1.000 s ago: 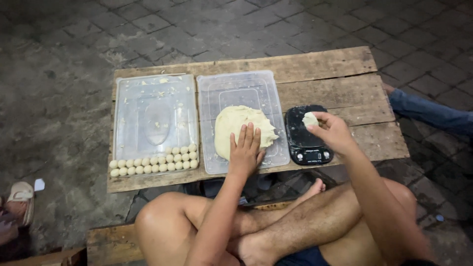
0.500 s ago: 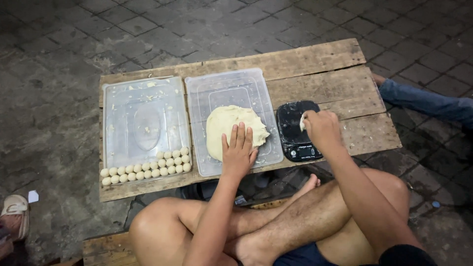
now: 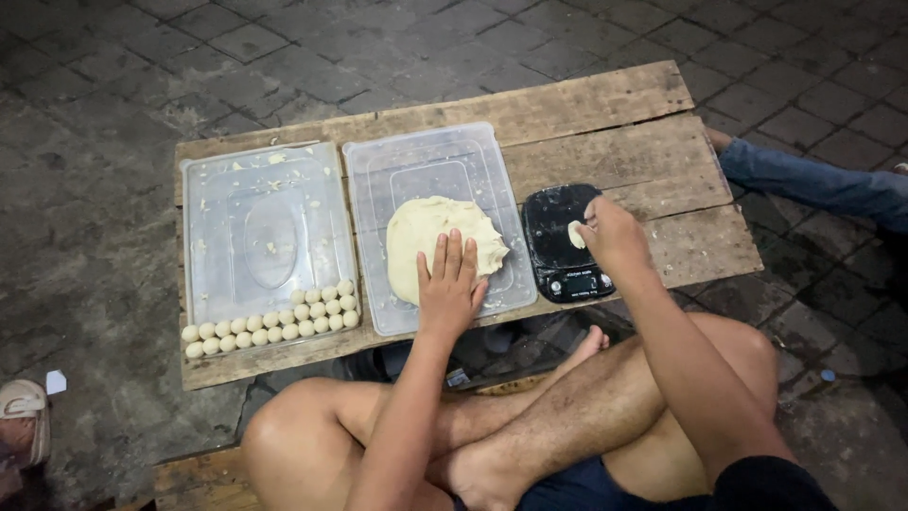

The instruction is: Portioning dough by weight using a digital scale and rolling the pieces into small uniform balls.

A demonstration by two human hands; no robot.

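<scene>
A pale slab of dough lies on the middle clear plastic tray on a low wooden table. My left hand rests flat on the near part of the dough, fingers spread. My right hand pinches a small piece of dough over a black kitchen scale at the right. On the left tray, two rows of small dough balls line the near edge.
My bare crossed legs sit in front of the table on a wooden bench. Another person's leg in jeans lies at the right. A sandalled foot shows at the lower left. Grey paving stones surround the table.
My right hand has stayed over the scale with the small dough piece, lowering slightly. My left hand has kept pressing on the dough. The camera has shifted a little.
</scene>
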